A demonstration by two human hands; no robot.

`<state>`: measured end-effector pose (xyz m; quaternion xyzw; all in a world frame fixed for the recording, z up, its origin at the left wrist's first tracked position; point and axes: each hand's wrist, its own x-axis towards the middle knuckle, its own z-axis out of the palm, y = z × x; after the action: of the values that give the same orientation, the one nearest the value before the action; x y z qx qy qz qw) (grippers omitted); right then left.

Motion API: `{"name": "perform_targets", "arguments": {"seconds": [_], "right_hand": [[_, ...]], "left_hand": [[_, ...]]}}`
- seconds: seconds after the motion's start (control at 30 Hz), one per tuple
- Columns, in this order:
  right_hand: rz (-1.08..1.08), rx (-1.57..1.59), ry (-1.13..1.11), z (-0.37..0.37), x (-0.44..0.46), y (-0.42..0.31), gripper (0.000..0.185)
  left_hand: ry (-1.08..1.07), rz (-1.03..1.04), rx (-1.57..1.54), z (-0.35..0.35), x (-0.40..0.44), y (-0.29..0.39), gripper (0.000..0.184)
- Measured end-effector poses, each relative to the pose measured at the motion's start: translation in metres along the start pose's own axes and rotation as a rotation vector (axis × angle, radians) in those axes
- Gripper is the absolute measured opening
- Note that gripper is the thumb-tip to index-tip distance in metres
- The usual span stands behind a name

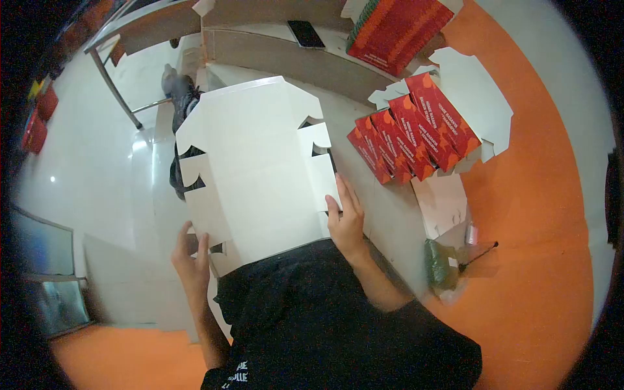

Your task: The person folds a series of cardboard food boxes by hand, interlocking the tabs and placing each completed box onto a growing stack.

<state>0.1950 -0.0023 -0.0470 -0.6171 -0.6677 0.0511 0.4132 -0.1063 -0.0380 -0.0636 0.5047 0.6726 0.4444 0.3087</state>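
Observation:
A flat, unfolded cardboard box [266, 169], plain white on the side facing up, lies in front of my body with slotted flaps along both long edges. Its near end meets my black shirt. My left hand [190, 255] grips the lower left flap, the thumb on the white face and a finger at the outer edge. On the opposite edge, my right hand [346, 218] holds a side flap, its thumb on top and its fingers stretched along the rim. What lies under the cardboard is mostly hidden.
To the right, several red folded boxes [416, 130] stand in a row beside white cardboard flaps [478, 104]. A black phone [305, 34] lies on a ledge, near a large red box [400, 32]. A green bag [442, 265] rests on the orange floor [526, 273].

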Motion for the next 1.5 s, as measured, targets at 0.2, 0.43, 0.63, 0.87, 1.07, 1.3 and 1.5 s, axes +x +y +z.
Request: {"name": "perform_targets", "arguments": {"seconds": [0.2, 0.43, 0.63, 0.87, 1.07, 1.3, 1.5], "right_hand": [[0.121, 0.064, -0.014, 0.002, 0.000, 0.009, 0.040], [0.165, -0.006, -0.112, 0.006, -0.002, 0.016, 0.050], [0.019, -0.094, -0.042, 0.002, -0.001, 0.001, 0.047], [0.370, 0.469, -0.240, -0.004, 0.000, -0.009, 0.039], [0.590, 0.653, -0.363, 0.005, 0.013, -0.002, 0.034], [0.291, 0.235, -0.356, 0.030, 0.002, -0.007, 0.055], [0.135, -0.183, -0.350, 0.039, -0.002, -0.036, 0.041]], "left_hand": [[-0.056, -0.042, 0.007, 0.012, -0.003, 0.003, 0.059], [-0.075, -0.024, 0.202, 0.015, -0.013, 0.043, 0.075], [-0.089, 0.031, 0.216, 0.021, -0.022, 0.037, 0.077], [0.011, 0.225, 0.346, 0.030, -0.030, 0.047, 0.064], [-0.179, 0.343, 0.555, 0.049, -0.030, 0.060, 0.062], [-0.114, 0.418, 0.750, 0.073, -0.023, 0.050, 0.046], [-0.061, 0.430, 0.763, 0.076, -0.009, 0.053, 0.036]]}}
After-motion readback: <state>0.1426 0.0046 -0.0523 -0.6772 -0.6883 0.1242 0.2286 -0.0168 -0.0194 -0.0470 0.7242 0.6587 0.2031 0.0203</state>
